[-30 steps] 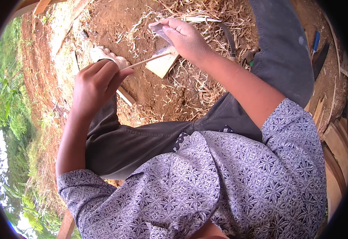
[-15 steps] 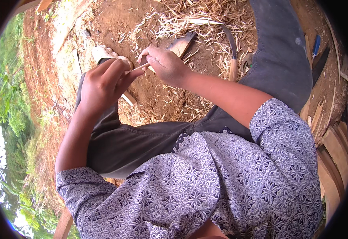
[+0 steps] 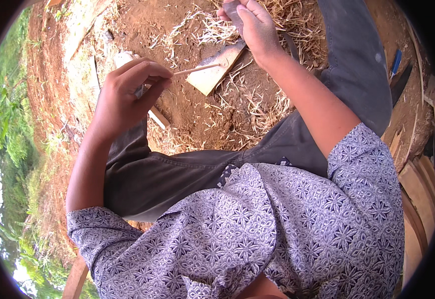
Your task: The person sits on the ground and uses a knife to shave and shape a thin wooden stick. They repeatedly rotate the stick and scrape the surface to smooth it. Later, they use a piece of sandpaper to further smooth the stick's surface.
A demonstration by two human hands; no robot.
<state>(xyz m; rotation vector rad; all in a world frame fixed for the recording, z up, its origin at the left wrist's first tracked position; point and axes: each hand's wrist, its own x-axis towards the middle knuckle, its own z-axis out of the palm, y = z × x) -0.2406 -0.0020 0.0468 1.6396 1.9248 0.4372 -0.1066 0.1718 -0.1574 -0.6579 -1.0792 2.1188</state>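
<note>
Pale wooden stick [image 3: 196, 70] found already slender; grey-brown sheet [image 3: 233, 15] apart from it.
Left hand [image 3: 132, 92], left of the wooden block [image 3: 208, 80], pinches the stick between thumb and fingers; its free end lies over the block, contact not determinable. Right hand [image 3: 259, 36], beyond the block's dark end, grips the folded-looking sheet between thumb and fingers. Shavings [image 3: 247, 102] lie right of the block. Assessment: shaping appears well advanced, the visible length being thin and nearly straight; surface finish too small to judge, so remaining work is unconfirmed.
</note>
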